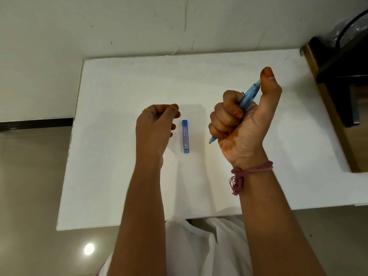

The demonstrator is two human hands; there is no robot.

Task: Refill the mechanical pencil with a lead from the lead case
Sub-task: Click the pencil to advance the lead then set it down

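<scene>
At six o'clock a fold of white cloth [199,246] lies below the near edge of the white table [119,176], cut off by the bottom of the view, and both bare forearms rise over it. A pink thread band [251,169] circles the right wrist, its frayed tails hanging toward seven o'clock. Above it the right hand [242,122] is closed in a fist round the blue mechanical pencil [247,95]; the fingers hide the middle of the barrel, so only the tip shows, poking out below the fist toward seven o'clock, and the upper end, slanting toward one o'clock, where the thumb pad covers the cap. Whether the thumb presses the cap or merely rests on it cannot be told. At nine o'clock from the fist the left hand [157,126] hovers back-up, a gold ring [147,110] on one finger, its fingers curled with thumb and fingertips drawn together; whether they pinch a lead cannot be made out. Between the two hands the blue lead case [185,136] lies flat on the table, pointing twelve to six, touched by neither; its label print is too small to read. At two o'clock a dark box on a wooden unit [342,80] runs out of view.
</scene>
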